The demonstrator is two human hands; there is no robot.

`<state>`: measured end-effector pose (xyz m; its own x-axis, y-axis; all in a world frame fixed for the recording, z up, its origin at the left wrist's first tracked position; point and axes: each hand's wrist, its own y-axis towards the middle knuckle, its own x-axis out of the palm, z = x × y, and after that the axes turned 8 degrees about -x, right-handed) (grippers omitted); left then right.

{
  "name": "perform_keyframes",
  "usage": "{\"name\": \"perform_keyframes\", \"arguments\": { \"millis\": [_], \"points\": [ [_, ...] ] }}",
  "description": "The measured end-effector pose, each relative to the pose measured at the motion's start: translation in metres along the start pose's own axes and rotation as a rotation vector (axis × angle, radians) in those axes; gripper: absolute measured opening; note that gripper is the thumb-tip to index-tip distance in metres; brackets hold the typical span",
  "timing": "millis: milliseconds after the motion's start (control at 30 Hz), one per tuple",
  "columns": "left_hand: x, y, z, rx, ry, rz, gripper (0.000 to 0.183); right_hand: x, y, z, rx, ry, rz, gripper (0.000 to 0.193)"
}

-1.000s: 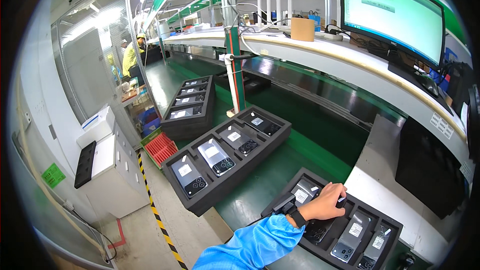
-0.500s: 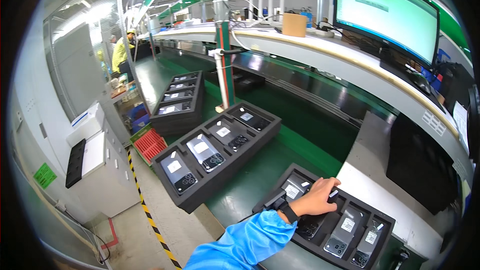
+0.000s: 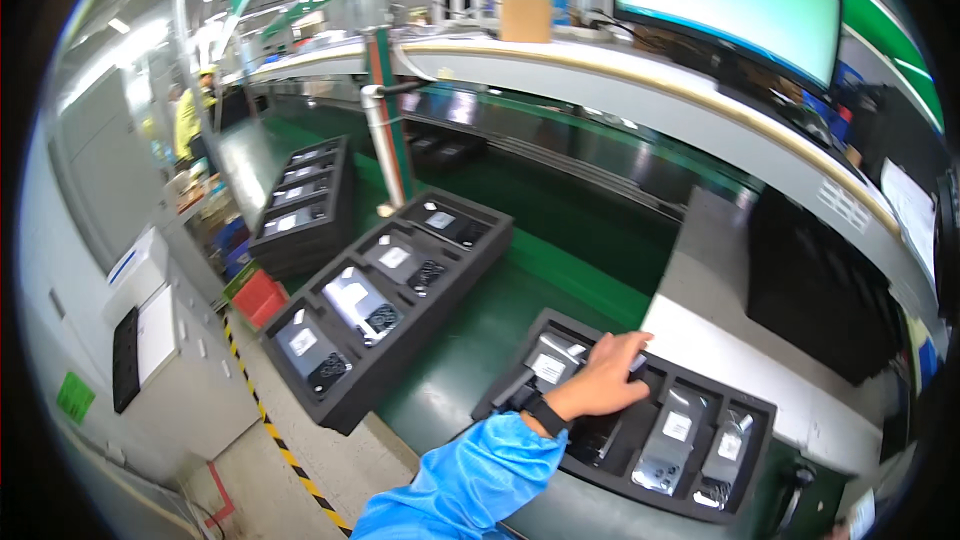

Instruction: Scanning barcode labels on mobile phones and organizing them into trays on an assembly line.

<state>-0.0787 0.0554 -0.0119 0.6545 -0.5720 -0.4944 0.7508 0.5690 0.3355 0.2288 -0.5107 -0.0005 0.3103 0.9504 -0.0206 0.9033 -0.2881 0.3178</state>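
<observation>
Near the front right is a dark foam tray [image 3: 752, 485] with smartphones lying in separate compartments. My left hand [image 3: 602, 380], in a blue sleeve with a black wristband, lies over its second compartment from the left. Thumb and fingers are spread apart around the upper end of a dark smartphone [image 3: 594, 438]; the palm hides much of it, and I cannot see whether the fingertips touch it. A smartphone with a white label [image 3: 551, 360] sits left of the hand. Two more, a grey smartphone [image 3: 668, 445] and a clear-wrapped smartphone [image 3: 726, 450], lie to its right. My right hand is not visible.
A second foam tray [image 3: 372, 365] of smartphones stands left on the green bench, with stacked trays [image 3: 300, 240] beyond. A post [image 3: 384, 120] rises behind. A monitor [image 3: 730, 10] stands on the upper shelf. A black handheld device [image 3: 797, 490] and a blurred pale thing [image 3: 860, 517] are at lower right.
The whole view has shifted, so the trays and post appear farther left. My left hand keeps its place over the same compartment. A pale thing now shows at the lower right edge.
</observation>
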Motion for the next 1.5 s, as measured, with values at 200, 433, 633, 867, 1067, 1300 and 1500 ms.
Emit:
{"name": "perform_keyframes", "arguments": {
  "millis": [200, 433, 633, 867, 1067, 1300, 1500],
  "points": [
    [-0.006, 0.002, -0.004, -0.037, -0.092, -0.042, 0.072, 0.147, -0.155, -0.078, 0.011, -0.164, -0.904, 0.016],
    [-0.020, 0.004, 0.003, -0.131, -0.306, -0.147, 0.071, 0.280, -0.290, -0.161, 0.031, -0.321, -1.784, 0.033],
    [-0.019, -0.001, 0.012, -0.125, -0.059, -0.150, 0.075, 0.270, -0.302, -0.153, -0.261, -0.413, -1.625, 0.043],
    [0.007, -0.012, 0.023, 0.061, 0.522, -0.015, 0.075, 0.178, -0.203, -0.088, -0.554, -0.488, -0.509, 0.050],
    [-0.011, -0.006, 0.025, 0.008, 0.320, -0.036, 0.076, 0.114, -0.138, -0.037, -0.335, -0.923, -0.331, 0.084],
    [-0.092, -0.028, -0.007, -0.317, -0.047, 0.185, 0.054, 0.172, -0.159, -0.096, 0.111, -0.040, -0.572, 0.071],
    [-0.084, -0.029, -0.028, -0.261, -0.122, 0.263, 0.043, 0.269, -0.299, -0.167, 0.431, 0.119, -1.264, 0.097]
  ]
}}
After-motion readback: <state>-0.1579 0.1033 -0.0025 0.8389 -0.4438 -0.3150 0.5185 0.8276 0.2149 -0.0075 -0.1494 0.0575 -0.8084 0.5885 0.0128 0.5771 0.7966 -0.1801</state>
